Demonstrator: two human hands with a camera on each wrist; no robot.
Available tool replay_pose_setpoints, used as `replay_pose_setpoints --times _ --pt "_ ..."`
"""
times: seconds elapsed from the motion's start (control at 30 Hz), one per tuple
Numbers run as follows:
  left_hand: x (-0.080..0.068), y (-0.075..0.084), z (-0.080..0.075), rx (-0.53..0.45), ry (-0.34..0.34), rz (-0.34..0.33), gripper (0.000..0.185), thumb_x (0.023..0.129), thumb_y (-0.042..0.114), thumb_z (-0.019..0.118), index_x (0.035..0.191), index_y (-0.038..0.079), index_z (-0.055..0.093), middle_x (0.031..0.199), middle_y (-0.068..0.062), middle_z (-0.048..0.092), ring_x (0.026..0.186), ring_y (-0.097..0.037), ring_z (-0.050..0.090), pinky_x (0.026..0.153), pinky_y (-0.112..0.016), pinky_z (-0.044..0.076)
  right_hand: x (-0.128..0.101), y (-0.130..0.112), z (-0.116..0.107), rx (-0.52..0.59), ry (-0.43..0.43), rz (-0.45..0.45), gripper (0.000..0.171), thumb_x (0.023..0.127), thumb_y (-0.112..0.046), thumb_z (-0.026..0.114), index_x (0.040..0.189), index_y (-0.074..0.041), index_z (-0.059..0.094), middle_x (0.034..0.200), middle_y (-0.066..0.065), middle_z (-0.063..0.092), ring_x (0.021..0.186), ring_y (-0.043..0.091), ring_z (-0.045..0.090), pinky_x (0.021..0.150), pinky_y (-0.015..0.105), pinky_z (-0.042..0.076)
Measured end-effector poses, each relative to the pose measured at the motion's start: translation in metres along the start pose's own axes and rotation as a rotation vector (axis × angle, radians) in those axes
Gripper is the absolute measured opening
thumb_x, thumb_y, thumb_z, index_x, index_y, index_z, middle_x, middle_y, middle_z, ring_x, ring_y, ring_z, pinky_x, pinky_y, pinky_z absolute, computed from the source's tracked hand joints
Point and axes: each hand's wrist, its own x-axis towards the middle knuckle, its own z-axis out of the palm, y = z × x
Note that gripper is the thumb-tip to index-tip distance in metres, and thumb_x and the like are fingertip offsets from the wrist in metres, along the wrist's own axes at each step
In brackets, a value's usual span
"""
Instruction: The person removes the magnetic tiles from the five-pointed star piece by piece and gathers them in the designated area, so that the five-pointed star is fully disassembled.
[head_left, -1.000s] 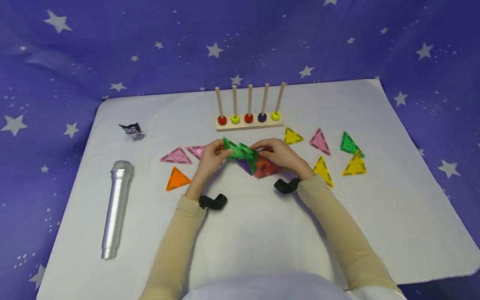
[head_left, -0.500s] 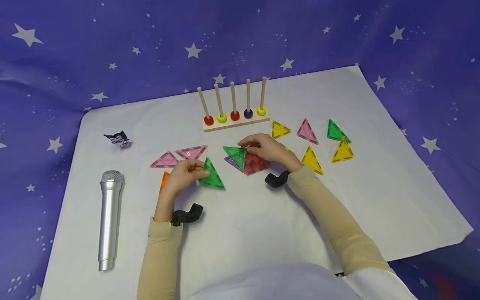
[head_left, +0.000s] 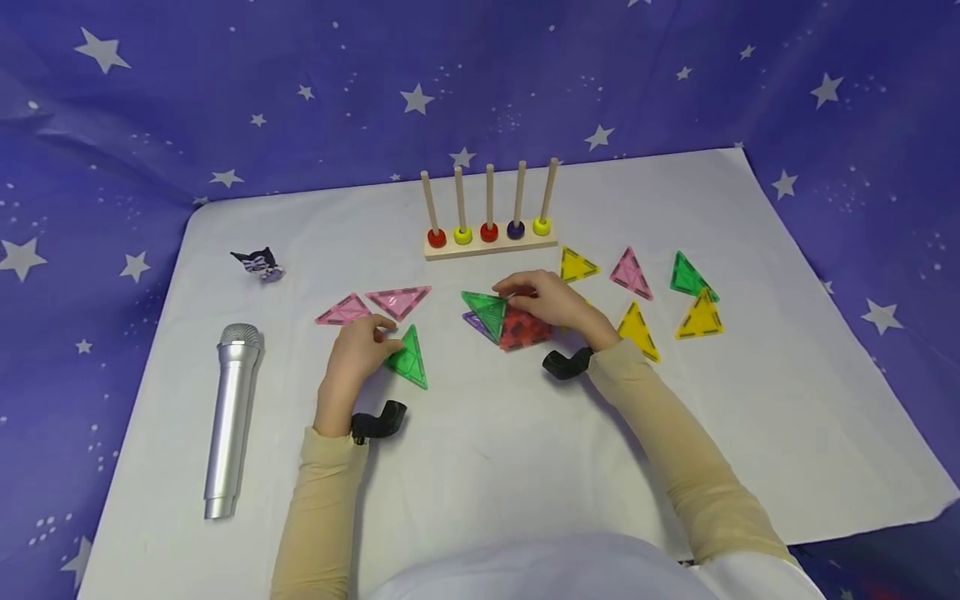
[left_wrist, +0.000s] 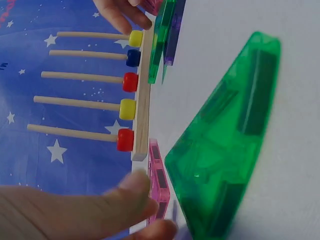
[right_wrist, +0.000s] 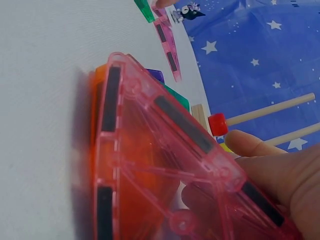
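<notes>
Backdrop: blue star-print cloth (head_left: 525, 75) draped behind and under a white sheet (head_left: 487, 467) covering the desk.

Left hand (head_left: 358, 350): forearm runs straight up from the near edge, palm down, fingers curled over the left corner of a green triangle tile (head_left: 408, 360) lying flat on the sheet. Left wrist view shows thumb and a fingertip at the tile's corner, so it is pinching that tile (left_wrist: 225, 150).

Right hand (head_left: 551, 302): forearm comes in diagonally from the lower right, wrist bent, fingers curled onto a stack of tiles (head_left: 504, 321) at the centre, green on top left, red to the right, purple edge poking out beneath. Right wrist view: fingers wrapped under the red/pink tile (right_wrist: 165, 175), gripping it.

The two hands are well apart; the green tile sits left of and nearer than the stack.

Around: two pink triangles (head_left: 375, 304) just beyond the left hand; wooden peg rack (head_left: 489, 225) with coloured beads behind the stack; yellow, pink and green triangles (head_left: 660, 296) to the right; silver microphone (head_left: 231, 417) far left; small dark figurine (head_left: 258, 261) behind it.
</notes>
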Motion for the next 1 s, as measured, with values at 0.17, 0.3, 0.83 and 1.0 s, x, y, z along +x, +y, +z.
replay_pose_setpoints --times 0.17,0.3,0.83,1.0 --pt "0.004 0.007 0.000 -0.045 0.010 0.036 0.034 0.085 0.019 0.063 0.113 -0.001 0.060 0.087 -0.014 0.057 0.074 -0.025 0.048 0.064 -0.035 0.038 0.001 -0.002 0.000 0.007 -0.004 -0.001 0.027 0.090 -0.004 0.054 0.116 -0.003 0.060 0.109 0.010 0.062 0.100 0.023 0.055 0.089 0.038 0.041" --pt "0.017 0.024 0.002 -0.051 0.008 0.069 0.034 0.087 0.023 0.061 0.114 0.001 0.060 0.090 -0.014 0.058 0.075 -0.026 0.049 0.066 -0.035 0.040 0.003 -0.004 0.001 0.018 -0.006 0.012 0.028 0.090 -0.006 0.054 0.118 -0.003 0.059 0.111 0.010 0.061 0.101 0.022 0.055 0.090 0.038 0.041" --pt "0.066 0.058 0.034 0.085 -0.194 0.228 0.048 0.086 0.026 0.062 0.128 0.005 0.051 0.104 -0.016 0.049 0.091 -0.023 0.046 0.080 -0.036 0.040 -0.019 -0.003 -0.008 0.114 0.062 0.064 0.040 0.088 -0.021 0.060 0.122 -0.003 0.055 0.118 0.014 0.056 0.105 0.025 0.052 0.092 0.043 0.038" --pt "0.069 0.056 0.038 0.082 -0.161 0.206 0.047 0.086 0.027 0.063 0.125 0.004 0.053 0.103 -0.015 0.049 0.089 -0.023 0.047 0.081 -0.035 0.040 -0.028 0.000 -0.008 0.121 0.063 0.070 0.043 0.087 -0.022 0.061 0.124 -0.001 0.053 0.121 0.016 0.054 0.111 0.026 0.048 0.092 0.045 0.037"
